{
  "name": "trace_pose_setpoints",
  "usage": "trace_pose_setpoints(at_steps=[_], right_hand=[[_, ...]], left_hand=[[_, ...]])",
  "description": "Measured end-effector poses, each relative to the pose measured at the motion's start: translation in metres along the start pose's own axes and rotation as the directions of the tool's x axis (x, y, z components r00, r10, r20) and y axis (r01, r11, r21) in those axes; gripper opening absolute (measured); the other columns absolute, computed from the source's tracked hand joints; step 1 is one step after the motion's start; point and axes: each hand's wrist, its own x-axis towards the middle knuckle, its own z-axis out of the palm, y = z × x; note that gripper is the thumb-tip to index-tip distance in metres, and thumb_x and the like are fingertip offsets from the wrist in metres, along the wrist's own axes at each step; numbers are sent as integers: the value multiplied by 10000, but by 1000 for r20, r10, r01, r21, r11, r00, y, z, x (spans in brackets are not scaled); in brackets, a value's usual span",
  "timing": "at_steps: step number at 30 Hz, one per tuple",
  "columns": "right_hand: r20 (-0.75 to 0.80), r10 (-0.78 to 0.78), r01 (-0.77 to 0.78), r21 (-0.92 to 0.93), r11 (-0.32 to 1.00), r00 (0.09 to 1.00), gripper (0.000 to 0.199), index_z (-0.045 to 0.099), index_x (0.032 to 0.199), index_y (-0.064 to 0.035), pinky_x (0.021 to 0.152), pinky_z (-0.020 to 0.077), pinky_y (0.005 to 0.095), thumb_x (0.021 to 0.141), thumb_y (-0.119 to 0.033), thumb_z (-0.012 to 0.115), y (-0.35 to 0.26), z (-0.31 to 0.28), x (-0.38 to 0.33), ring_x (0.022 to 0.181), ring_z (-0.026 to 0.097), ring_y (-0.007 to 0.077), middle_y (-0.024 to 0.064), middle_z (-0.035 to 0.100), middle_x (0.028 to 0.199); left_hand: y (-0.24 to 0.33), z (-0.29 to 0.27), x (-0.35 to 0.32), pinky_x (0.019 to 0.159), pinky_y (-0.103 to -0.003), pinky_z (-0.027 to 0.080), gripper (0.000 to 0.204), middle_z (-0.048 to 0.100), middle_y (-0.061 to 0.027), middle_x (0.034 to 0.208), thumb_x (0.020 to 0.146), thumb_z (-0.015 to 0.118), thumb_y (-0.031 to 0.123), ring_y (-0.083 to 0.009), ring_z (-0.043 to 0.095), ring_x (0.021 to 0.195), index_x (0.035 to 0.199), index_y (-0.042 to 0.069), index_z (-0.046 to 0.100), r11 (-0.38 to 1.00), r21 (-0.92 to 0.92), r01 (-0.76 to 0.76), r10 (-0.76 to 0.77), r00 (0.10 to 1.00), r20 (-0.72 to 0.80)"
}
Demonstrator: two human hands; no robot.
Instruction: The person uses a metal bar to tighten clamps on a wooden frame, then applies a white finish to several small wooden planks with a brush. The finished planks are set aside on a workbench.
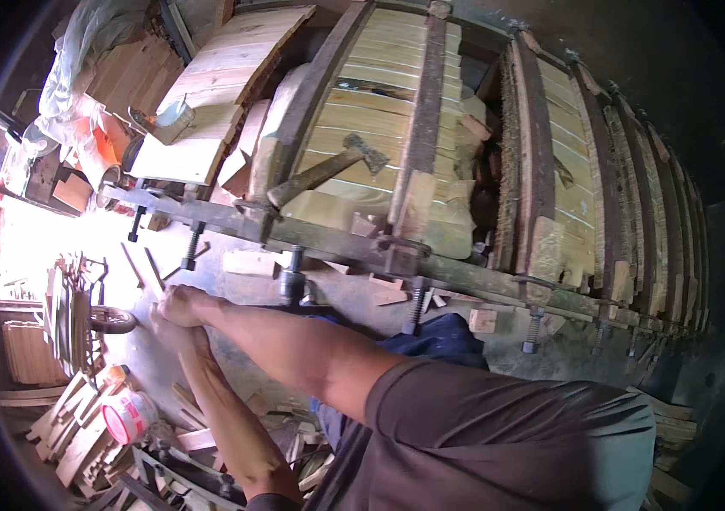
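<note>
My two hands meet low at the left, below a long dark clamp bar point(234, 217). My right hand point(185, 304) is curled into a fist on top, its arm reaching across from a dark grey sleeve. My left hand point(166, 328) sits right beneath it, mostly covered, its forearm rising from the bottom edge. Whether either hand holds anything is hidden. The nearest clamp screws point(192, 247) point(293, 279) hang from the bar just above and to the right of the hands. A hammer point(328, 167) lies on the glued pale boards point(379, 102) in the rack.
More racks of clamped boards point(567, 162) curve off to the right, with further screws point(533, 330) below. A metal cup point(172, 119) stands on a board stack at upper left. Scrap wood point(81, 426), a red-and-white tub point(127, 417) and a small wheel point(112, 319) lie on the floor at left.
</note>
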Motion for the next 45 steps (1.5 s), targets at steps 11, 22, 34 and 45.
trace_pose_setpoints(at_steps=[11,22,34,45], right_hand=[[-162,-108,135,172,976,981,266,647,856,-2,737,505,488,859,-213,485,-27,-19,-72,822,663,421,269,657,869],[113,-29,-18,393,920,993,287,661,935,-10,966,423,418,684,-147,663,-27,-47,-102,1087,562,317,160,627,1073],[-124,785,-229,918,323,607,155,645,1015,1,824,530,316,954,-116,563,36,-54,-167,862,656,168,86,686,904],[-185,774,-544,613,573,606,298,671,986,37,757,512,330,839,-221,678,82,16,-257,813,643,212,108,693,867]], left_hand=[[-12,-61,-26,851,-336,506,335,627,-145,1047,1024,427,248,-220,616,959,1175,-16,568,989,-46,-139,146,947,287],[53,18,-63,1029,-422,424,531,587,-216,1231,948,499,394,-305,576,1144,1203,-69,540,956,105,273,-284,779,559],[75,17,-46,846,-353,482,269,662,-145,902,940,572,176,-220,626,908,846,-58,666,858,479,187,-493,561,665],[83,19,-73,470,-324,333,355,424,-75,507,943,499,147,-173,377,430,613,53,410,919,71,387,-387,854,349]])
